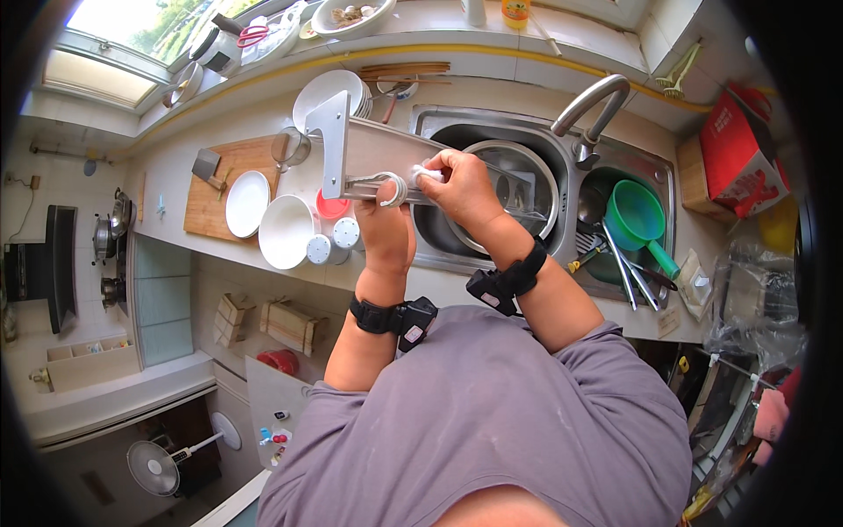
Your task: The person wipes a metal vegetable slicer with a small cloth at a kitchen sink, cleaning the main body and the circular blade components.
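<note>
A long flat metal rack (pixel 382 155) with a bracket-shaped end plate (pixel 337 145) is held up over the counter and the left basin's edge. At its near side, my left hand (pixel 387 230) grips it beside some pale rings (pixel 394 190). My right hand (pixel 464 188) pinches a small white wad (pixel 427 174), perhaps cloth or tissue, against the rack's flat face. Below and right of the rack, a round metal basin (pixel 553 197) sits in the left sink bowl, with a clear plastic container (pixel 517 194) in it. My fingers partly hide the wad.
White bowls (pixel 288 232), a white plate (pixel 247 204), lidded shakers (pixel 319 249) and a cutting board (pixel 197 204) with a cleaver (pixel 205 165) stand left. Stacked plates (pixel 326 95) lie behind. A faucet (pixel 593 112) arches between the bowls; a green ladle-like strainer (pixel 635 211) and tongs (pixel 619 263) occupy the right one.
</note>
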A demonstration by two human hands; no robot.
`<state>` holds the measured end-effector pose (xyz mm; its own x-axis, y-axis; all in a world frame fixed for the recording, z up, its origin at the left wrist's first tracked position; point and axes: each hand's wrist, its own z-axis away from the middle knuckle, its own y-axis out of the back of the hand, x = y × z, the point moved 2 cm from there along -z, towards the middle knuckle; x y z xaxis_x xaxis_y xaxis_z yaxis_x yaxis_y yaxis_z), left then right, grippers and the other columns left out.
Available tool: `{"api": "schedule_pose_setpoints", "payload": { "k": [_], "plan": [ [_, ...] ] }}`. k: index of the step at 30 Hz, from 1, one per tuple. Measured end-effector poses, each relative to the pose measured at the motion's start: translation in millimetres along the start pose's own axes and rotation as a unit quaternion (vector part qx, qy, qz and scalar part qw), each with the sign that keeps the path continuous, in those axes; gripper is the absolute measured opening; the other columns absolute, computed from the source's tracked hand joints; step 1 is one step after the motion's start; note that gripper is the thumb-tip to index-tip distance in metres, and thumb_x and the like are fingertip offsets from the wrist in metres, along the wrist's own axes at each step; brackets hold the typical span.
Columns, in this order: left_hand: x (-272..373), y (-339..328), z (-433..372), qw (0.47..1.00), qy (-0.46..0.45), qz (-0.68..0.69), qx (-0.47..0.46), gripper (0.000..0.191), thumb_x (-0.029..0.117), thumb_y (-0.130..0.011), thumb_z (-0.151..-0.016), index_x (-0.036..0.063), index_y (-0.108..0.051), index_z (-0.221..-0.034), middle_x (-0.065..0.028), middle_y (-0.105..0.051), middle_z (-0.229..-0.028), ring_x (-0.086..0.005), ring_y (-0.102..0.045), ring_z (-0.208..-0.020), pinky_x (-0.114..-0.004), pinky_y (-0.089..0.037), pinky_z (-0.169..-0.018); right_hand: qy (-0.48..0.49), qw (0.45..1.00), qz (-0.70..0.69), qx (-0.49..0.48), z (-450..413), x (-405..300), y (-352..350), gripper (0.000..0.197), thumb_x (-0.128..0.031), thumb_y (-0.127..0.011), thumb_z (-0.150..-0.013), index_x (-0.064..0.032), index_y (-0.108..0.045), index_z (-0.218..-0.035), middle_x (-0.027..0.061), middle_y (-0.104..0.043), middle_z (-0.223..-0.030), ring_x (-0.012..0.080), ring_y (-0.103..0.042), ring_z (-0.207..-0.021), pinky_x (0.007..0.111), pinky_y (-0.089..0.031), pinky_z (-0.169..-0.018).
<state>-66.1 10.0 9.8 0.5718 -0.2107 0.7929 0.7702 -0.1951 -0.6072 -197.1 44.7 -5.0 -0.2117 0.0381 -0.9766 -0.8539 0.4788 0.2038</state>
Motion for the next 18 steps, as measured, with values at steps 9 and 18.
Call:
{"api": "schedule_pose_setpoints", "payload": {
  "k": [9,18],
  "plan": [
    [0,-6,-4,1.0,-0.001,0.011,-0.002,0.011,0.0,-0.053,-0.086,0.0069,-0.053,-0.094,-0.0038,-0.051,-0.095,-0.0167,-0.051,-0.093,-0.034,-0.044,-0.091,-0.01,1.0,0.02,0.002,0,-7,6,0.021,-0.016,-0.07,-0.074,0.0021,-0.065,-0.083,0.009,-0.065,-0.073,0.0127,-0.059,-0.065,0.028,-0.048,-0.062],
    [-4,7,-8,0.999,-0.003,0.021,0.029,0.014,-0.003,-0.052,-0.085,0.0061,-0.051,-0.095,-0.0063,-0.05,-0.096,-0.0197,-0.052,-0.094,-0.039,-0.045,-0.092,0.057,0.997,0.04,0.02,-3,0,-4,0.023,-0.019,-0.071,-0.073,0.0018,-0.064,-0.079,0.0105,-0.064,-0.07,0.0151,-0.059,-0.063,0.028,-0.048,-0.061]
  ]
}}
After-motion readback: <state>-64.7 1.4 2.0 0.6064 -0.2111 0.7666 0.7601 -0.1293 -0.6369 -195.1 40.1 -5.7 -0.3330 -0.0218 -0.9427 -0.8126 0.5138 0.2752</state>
